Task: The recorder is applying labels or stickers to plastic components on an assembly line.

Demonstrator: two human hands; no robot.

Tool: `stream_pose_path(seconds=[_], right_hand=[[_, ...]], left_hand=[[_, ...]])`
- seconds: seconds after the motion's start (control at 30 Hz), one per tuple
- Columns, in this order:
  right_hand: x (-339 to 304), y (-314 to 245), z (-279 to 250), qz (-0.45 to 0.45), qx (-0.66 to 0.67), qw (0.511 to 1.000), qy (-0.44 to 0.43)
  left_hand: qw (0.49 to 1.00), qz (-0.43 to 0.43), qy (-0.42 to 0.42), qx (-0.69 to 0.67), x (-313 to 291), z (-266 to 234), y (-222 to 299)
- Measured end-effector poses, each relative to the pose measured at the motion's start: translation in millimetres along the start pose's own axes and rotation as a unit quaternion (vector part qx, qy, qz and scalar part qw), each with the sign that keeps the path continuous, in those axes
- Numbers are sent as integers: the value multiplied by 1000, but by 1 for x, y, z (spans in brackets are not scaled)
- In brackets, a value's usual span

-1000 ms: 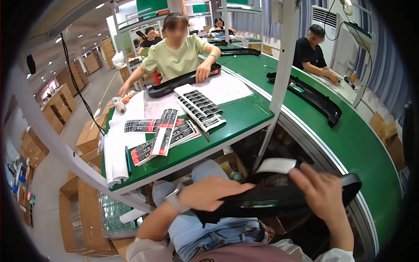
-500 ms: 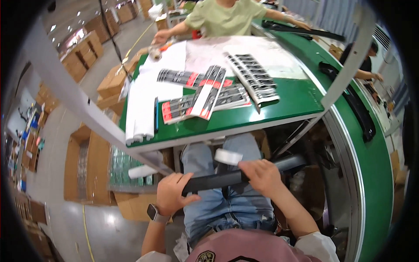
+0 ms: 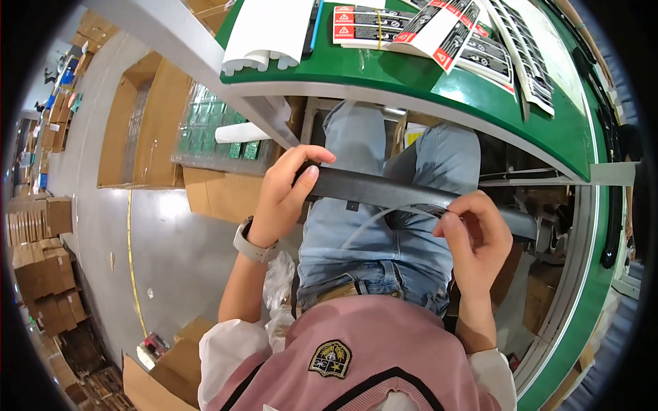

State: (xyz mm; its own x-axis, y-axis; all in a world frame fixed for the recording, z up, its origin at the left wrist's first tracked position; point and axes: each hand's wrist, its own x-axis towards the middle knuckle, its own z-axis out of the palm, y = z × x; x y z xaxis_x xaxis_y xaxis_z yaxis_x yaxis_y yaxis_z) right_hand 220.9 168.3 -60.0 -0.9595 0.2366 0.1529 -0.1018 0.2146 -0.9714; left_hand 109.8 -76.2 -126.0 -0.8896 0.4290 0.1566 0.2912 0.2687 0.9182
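A long black plastic bar lies across my thighs, its right end passing behind my right hand. My left hand is closed round the bar's left end, thumb on the near side. Close to the bar's right part, my right hand has thumb and index finger pinched together. From that pinch a thin translucent strip curves down to the left over my jeans. What exactly the strip is, I cannot tell.
Ahead stands a green-topped table with black, red and white printed label sheets and white rolls. Its metal leg slopes down near my left hand. Cardboard boxes and a tray of green pieces stand at left.
My view has tipped downward. My right hand has gone from gripping the bar to pinching the translucent strip. The white piece that was beside it no longer shows there; my left hand stays on the bar.
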Motion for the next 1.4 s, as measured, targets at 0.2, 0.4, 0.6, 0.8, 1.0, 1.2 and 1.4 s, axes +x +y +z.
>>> stream_pose_path(seconds=[0.2,0.4,0.6,0.8,1.0,1.2,1.4], right_hand=[[6,2,11,109,51,993,-8],[8,7,19,134,25,990,-32],[15,6,28,170,-70,982,-32],[16,7,36,183,-144,970,-73],[16,7,37,186,-151,967,-83],[15,6,41,180,-159,967,-82],[14,2,42,213,-157,963,-59]], left_hand=[[984,102,-58,-137,-5,-14,-6],[987,65,-28,-142,-8,-9,-5],[987,25,34,-155,-12,-3,-5],[989,5,89,-122,-24,-2,-5],[993,32,92,-74,-23,-2,-6],[992,49,107,-36,-25,1,-8],[993,60,103,3,-25,3,-7]])
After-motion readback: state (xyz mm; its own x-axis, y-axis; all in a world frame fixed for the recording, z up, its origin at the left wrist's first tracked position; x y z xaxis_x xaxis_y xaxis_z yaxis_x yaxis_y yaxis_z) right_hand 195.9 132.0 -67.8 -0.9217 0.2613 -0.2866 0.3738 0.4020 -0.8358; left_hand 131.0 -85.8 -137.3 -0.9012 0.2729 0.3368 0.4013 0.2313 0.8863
